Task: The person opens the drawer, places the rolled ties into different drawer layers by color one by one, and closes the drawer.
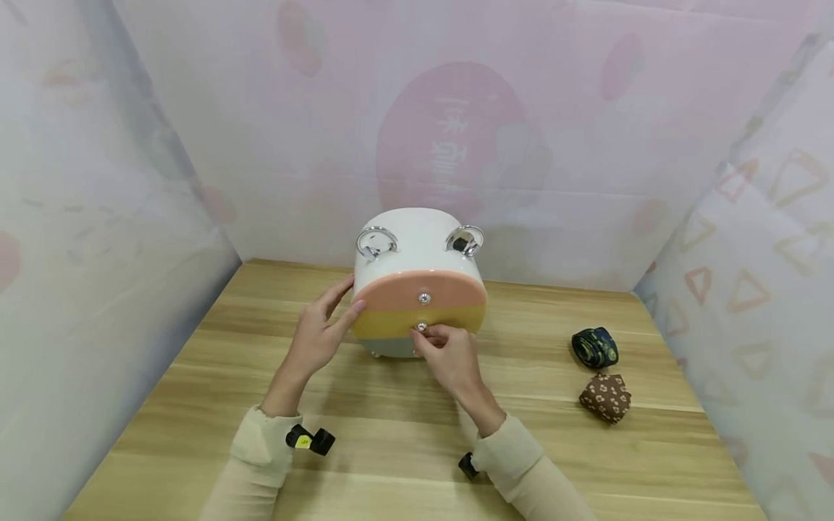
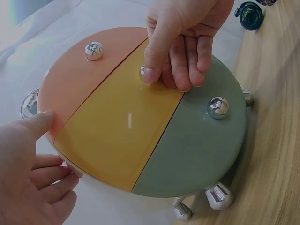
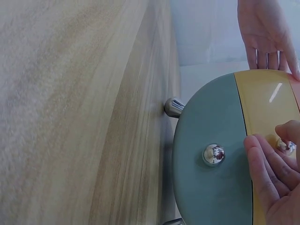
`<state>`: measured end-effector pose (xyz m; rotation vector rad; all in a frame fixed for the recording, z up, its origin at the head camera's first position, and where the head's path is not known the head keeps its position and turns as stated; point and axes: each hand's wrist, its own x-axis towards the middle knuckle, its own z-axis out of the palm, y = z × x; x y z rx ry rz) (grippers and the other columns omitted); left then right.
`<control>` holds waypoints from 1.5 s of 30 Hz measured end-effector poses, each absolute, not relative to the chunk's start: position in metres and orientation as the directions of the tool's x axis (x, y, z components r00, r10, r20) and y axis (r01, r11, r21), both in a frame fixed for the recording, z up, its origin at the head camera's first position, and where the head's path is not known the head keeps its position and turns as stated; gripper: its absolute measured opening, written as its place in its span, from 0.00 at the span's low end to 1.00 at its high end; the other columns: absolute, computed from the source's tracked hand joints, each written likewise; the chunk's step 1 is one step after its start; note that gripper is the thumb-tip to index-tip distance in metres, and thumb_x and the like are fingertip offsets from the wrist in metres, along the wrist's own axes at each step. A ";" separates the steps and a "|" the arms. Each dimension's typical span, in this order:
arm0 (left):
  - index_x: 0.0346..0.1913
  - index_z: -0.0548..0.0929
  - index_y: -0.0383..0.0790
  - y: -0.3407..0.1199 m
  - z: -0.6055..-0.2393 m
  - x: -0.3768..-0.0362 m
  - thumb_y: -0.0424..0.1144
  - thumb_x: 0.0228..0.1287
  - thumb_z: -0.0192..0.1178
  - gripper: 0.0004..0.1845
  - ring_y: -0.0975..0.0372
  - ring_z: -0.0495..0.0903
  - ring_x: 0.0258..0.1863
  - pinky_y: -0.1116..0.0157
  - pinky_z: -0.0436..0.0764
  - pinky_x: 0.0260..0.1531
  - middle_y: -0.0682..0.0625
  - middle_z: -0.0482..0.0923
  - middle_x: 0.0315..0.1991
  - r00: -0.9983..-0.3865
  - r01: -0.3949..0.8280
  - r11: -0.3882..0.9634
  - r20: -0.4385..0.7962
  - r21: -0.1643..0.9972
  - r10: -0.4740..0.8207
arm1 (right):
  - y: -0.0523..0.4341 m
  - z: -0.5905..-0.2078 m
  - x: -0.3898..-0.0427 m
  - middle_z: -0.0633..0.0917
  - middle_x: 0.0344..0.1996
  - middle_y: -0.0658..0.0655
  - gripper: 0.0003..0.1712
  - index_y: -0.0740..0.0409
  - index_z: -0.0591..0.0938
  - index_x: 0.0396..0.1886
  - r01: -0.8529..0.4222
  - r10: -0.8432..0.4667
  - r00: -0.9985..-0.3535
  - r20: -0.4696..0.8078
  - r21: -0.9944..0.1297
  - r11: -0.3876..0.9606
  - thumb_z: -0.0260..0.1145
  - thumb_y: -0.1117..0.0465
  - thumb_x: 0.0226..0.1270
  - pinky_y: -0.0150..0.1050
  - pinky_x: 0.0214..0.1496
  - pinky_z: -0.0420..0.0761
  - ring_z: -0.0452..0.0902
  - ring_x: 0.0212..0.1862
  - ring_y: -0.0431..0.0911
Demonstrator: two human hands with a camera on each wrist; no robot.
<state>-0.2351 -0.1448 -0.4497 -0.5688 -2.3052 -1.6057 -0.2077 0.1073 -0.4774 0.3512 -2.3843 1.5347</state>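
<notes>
A round white drawer box stands at the back middle of the wooden table. Its front is split into a pink drawer, a yellow drawer and a green drawer, each with a chrome knob. My right hand pinches the yellow drawer's knob with thumb and forefinger; in the right wrist view that knob shows between the fingertips. My left hand rests with straight fingers on the box's left side, the thumb at the pink drawer's edge. All drawers look closed.
Two rolled cloths lie on the table at the right: a dark blue-green roll and a brown flowered roll. The box stands on small chrome feet. Pale patterned sheets wall in the table at the back and both sides.
</notes>
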 end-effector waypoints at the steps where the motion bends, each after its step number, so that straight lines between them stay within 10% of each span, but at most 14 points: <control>1: 0.78 0.71 0.42 -0.145 -0.450 -0.236 0.45 0.80 0.62 0.30 0.49 0.65 0.81 0.46 0.65 0.82 0.43 0.69 0.79 -0.884 0.468 0.304 0.438 0.830 0.165 | 0.108 -0.477 -0.208 0.93 0.25 0.50 0.10 0.57 0.94 0.36 -0.353 -0.048 -0.929 0.367 -0.842 0.408 0.75 0.54 0.71 0.31 0.26 0.86 0.90 0.27 0.40; 45: 0.73 0.79 0.45 -0.161 -0.437 -0.246 0.48 0.73 0.70 0.29 0.51 0.72 0.77 0.48 0.72 0.78 0.45 0.77 0.73 -0.919 0.387 0.312 0.338 0.868 0.202 | 0.111 -0.482 -0.187 0.94 0.30 0.49 0.07 0.53 0.94 0.38 -0.400 -0.055 -0.907 0.418 -0.811 0.427 0.76 0.56 0.70 0.29 0.33 0.90 0.89 0.30 0.33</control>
